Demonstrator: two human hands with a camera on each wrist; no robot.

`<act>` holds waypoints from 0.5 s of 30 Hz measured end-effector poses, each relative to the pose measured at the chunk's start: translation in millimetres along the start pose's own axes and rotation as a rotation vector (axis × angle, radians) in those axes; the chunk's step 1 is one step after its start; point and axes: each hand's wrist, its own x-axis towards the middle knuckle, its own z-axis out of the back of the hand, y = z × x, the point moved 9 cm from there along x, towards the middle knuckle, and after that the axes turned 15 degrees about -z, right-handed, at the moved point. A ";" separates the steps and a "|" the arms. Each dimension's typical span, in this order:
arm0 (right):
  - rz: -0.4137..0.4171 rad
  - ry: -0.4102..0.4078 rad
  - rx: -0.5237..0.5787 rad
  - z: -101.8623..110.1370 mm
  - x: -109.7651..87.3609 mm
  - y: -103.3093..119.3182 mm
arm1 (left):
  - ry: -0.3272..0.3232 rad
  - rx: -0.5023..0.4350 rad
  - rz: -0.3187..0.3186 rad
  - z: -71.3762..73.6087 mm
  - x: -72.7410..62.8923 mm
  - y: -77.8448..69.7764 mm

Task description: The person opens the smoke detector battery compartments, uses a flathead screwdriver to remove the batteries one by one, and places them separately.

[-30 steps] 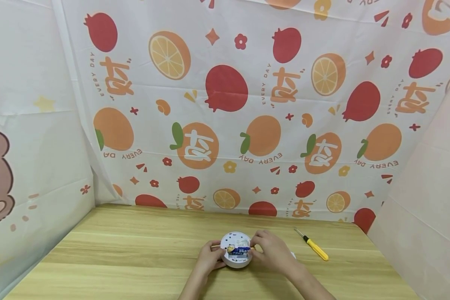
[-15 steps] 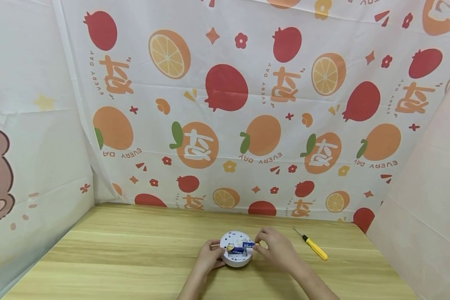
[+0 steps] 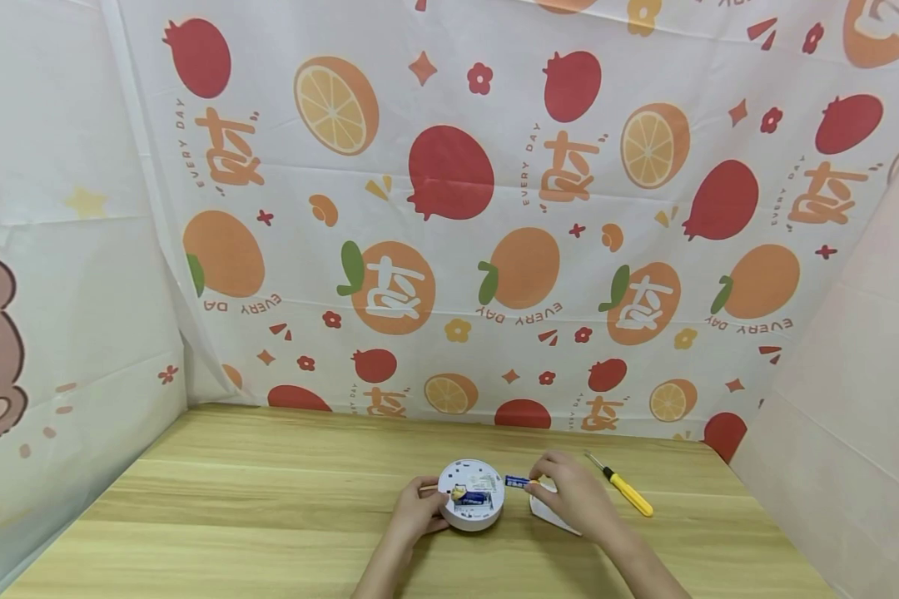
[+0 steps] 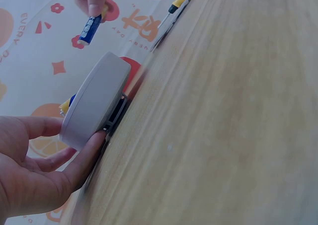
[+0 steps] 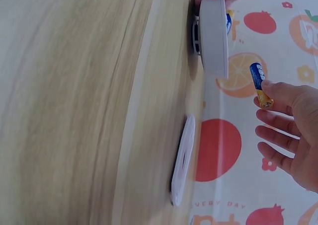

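My left hand (image 3: 418, 507) grips a round white device (image 3: 472, 520) by its left side, thumb on the upper face and fingers below in the left wrist view. An open battery compartment shows in its upper face, with a blue battery (image 3: 474, 498) lying in it and a yellow end (image 3: 459, 492) sticking up at the left. To the right of the device, my right hand (image 3: 569, 491) pinches a blue-and-yellow battery (image 5: 257, 76) between thumb and index finger. The other right fingers are spread loosely in the right wrist view. That battery is apart from the device.
Under my right hand, a flat white piece (image 3: 553, 514) lies on the wooden table (image 3: 270, 499). A screwdriver (image 3: 629, 492) with a yellow handle lies farther right. Behind the table hangs a fruit-patterned cloth (image 3: 449, 274).
My right hand has drawn the battery out of the compartment and away to the right, uncovering the flat white piece. My left hand keeps its hold on the device.
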 end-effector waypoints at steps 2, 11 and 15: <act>-0.020 -0.006 0.000 1.7 -0.1 -5.1 | 0.001 0.003 -0.001 0.1 0.2 0.0; -0.103 -0.021 0.025 7.6 -4.6 -25.4 | -0.002 0.004 -0.004 0.6 -0.1 -0.3; -0.134 -0.045 0.024 11.1 -8.3 -34.1 | -0.001 0.005 -0.001 0.2 -0.4 -0.2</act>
